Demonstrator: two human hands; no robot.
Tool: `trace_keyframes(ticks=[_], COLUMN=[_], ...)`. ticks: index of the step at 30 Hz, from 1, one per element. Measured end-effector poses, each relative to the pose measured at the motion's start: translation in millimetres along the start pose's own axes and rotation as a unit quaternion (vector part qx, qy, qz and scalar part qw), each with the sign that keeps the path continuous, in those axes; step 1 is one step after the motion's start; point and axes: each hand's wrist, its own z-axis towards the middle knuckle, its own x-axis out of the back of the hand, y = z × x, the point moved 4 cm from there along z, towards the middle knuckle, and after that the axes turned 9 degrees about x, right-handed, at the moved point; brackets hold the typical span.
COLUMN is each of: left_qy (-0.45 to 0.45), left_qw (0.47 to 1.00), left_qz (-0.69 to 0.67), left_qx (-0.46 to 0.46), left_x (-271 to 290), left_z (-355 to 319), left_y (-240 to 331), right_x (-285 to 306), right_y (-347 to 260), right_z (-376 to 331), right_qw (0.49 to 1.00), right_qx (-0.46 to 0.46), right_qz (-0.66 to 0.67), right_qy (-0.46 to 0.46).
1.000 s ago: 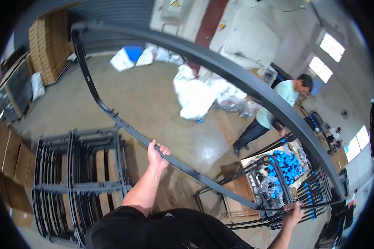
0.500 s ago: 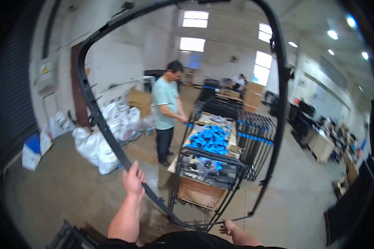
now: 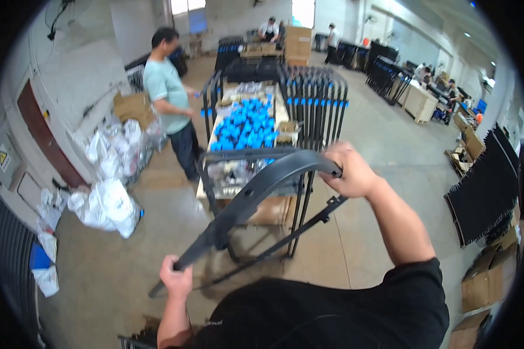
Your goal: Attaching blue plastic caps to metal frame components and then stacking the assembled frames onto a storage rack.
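I note both hands clenched on the black metal frame [image 3: 256, 192], left hand [image 3: 177, 279] low, right hand [image 3: 349, 170] high, carrying it tilted above the floor [image 3: 361, 232], near the cart [image 3: 244, 145].

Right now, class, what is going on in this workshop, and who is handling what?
A person in a black shirt holds a large black curved metal frame with both hands: the left hand grips its low end, the right hand its raised end. Just beyond the frame stands a trolley loaded with bright blue plastic parts, with a row of upright black frames beside it. A co-worker in a pale green shirt stands at the trolley's side, near white plastic bags on the floor.
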Motion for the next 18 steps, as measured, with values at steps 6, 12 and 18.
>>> trace_keyframes(ticks=[6,12,18], left_qy=[-0.029,-0.003,0.04], left_qw=[0.994,0.984,0.966], left_qz=[0.102,0.026,-0.017], left_qx=[-0.013,0.174,0.254], left_x=[22,33,-17], left_z=[50,59,40], left_y=[-42,-128,-178], right_x=[-134,-142,-165], right_y=[45,-12,-24], right_z=[-13,55,87], right_qw=[0.948,0.91,0.906], right_qx=[-0.097,-0.016,0.085], right_qz=[0.293,0.374,0.355], right_qy=[-0.079,-0.178,-0.215])
